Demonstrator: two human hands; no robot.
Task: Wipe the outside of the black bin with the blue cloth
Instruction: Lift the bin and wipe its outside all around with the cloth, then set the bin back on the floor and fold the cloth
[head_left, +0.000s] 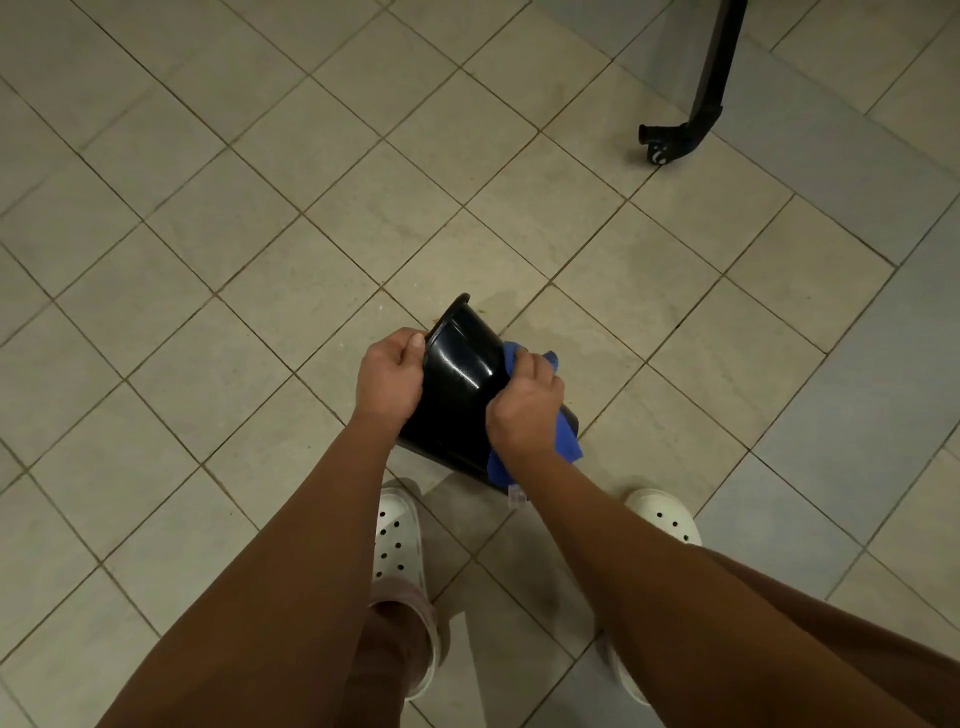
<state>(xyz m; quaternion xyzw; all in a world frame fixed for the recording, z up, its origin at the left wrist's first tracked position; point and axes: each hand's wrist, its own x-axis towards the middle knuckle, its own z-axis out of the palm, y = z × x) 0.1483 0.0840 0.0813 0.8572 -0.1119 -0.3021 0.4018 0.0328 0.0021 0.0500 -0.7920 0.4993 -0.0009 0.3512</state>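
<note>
Your left hand curls round the left edge of the black bin, thumb on the outer wall, holding it tipped over the tiled floor just ahead of your white shoes so its glossy side faces up. Your right hand grips the bunched blue cloth, pressing it onto the bin's right flank, which the tilt brings within reach

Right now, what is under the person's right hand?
A blue cloth, gripped by the right hand against the side of the black bin. The left hand holds the bin's other side. The bin wall beneath the cloth is covered.
</note>
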